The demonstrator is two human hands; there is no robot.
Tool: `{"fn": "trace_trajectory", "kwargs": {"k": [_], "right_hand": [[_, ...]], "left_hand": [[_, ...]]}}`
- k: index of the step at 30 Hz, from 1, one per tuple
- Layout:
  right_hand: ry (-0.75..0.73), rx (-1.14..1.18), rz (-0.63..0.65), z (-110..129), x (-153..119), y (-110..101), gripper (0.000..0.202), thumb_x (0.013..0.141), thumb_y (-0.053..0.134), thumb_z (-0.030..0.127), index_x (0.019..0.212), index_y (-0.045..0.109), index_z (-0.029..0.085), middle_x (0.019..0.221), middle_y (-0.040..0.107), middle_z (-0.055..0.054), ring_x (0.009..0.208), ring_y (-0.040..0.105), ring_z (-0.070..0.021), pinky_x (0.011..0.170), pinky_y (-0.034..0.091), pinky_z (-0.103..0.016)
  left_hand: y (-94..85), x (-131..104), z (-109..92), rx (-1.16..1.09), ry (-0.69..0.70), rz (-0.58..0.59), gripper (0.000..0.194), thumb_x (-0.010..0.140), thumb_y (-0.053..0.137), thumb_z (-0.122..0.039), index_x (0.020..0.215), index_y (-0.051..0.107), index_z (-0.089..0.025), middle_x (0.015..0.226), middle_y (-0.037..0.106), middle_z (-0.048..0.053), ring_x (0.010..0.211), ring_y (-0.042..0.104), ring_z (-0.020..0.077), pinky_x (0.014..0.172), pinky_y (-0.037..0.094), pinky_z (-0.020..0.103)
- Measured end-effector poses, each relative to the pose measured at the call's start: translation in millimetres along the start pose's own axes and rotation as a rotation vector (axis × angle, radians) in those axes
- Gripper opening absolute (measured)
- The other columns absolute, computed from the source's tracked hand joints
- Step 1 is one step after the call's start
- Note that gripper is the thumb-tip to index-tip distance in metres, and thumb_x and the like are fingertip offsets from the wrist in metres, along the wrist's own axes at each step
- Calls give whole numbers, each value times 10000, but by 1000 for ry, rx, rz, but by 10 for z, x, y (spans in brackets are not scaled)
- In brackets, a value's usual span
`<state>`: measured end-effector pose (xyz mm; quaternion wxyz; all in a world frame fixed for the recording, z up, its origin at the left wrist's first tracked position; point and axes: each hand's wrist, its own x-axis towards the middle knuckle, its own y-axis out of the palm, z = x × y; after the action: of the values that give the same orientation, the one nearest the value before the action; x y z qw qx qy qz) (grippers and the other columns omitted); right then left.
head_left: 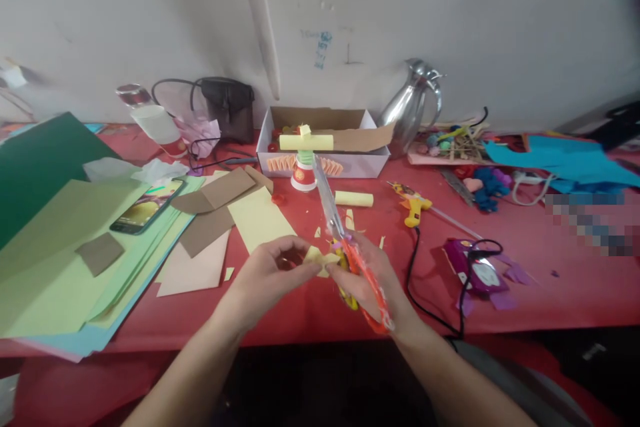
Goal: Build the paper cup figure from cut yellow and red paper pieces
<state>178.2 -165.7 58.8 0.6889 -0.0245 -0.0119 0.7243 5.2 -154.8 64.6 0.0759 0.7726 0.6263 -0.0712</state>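
My left hand (263,273) pinches a small piece of pale yellow paper (315,255) between thumb and fingers. My right hand (377,273) is closed around a pair of scissors (360,265) with orange handles, the blades pointing away from me, and its thumb meets the same paper. Under that hand a yellow-handled object (349,297) is partly hidden; its kind is unclear. Beyond the blades stands a red-and-white paper cup (303,177), topped with green and a yellow paper roll (313,143). Another yellow paper roll (354,199) lies nearby among paper scraps.
Coloured paper sheets (50,267), a phone (145,208) and brown cardboard (205,233) cover the left. A white box (357,165) and a metal jug (407,107) stand at the back. At right lie a yellow glue gun (414,207), its black cord and a purple box (473,270).
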Motion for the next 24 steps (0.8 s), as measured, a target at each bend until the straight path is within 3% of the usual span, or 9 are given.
{"fn": "trace_trajectory", "kwargs": {"k": [2,6,11,14,18,21,24], "right_hand": [[3,28,0,15,-11,31,258,729,722,294,929,589,199,657,520,68,544,485,-90,494,425,-219],[84,157,29,-98,-55,41,325,804,689,411,1020,563,204,614,511,75,458,466,-86,425,415,-217],[213,383,293,-420,-142,-172,552,765,677,626,1084,541,197,660,577,33,382,401,-72,329,354,-209],[310,428,505,-594,-223,-357,577,851,527,702,1116,544,190,621,586,18,400,460,-92,382,398,-221],[385,432,777,-677,-288,-538,596,865,522,694,1158,545,175,706,627,-24,533,590,-137,543,503,-294],[424,459,847,-656,-294,-575,634,842,552,700,1194,514,174,748,611,-17,538,574,-115,529,498,-275],[419,531,833,-639,-313,-562,709,765,643,708,1229,480,196,783,596,-3,496,517,-81,492,496,-255]], "left_hand": [[25,14,8,2,-12,26,146,680,812,-280,754,749,-172,751,702,43,698,609,148,641,446,223],[63,23,125,-285,-81,-115,138,669,823,-258,722,734,-167,735,708,21,679,620,114,671,474,204],[-224,144,95,-534,-215,-190,201,576,871,-189,688,710,-145,729,702,24,641,639,119,647,543,239],[-448,217,28,-555,-229,-219,240,533,889,-156,599,658,-143,580,630,-15,528,588,88,630,564,248],[-588,243,6,-495,-238,-191,254,539,892,-147,586,642,-138,518,581,-34,481,558,67,620,575,243],[-600,226,10,-465,-252,-182,230,560,882,-134,636,666,-133,520,572,-43,478,550,59,598,570,232],[-597,203,6,-465,-243,-191,233,555,879,-119,637,660,-130,550,600,-29,505,578,76,595,569,242]]}}
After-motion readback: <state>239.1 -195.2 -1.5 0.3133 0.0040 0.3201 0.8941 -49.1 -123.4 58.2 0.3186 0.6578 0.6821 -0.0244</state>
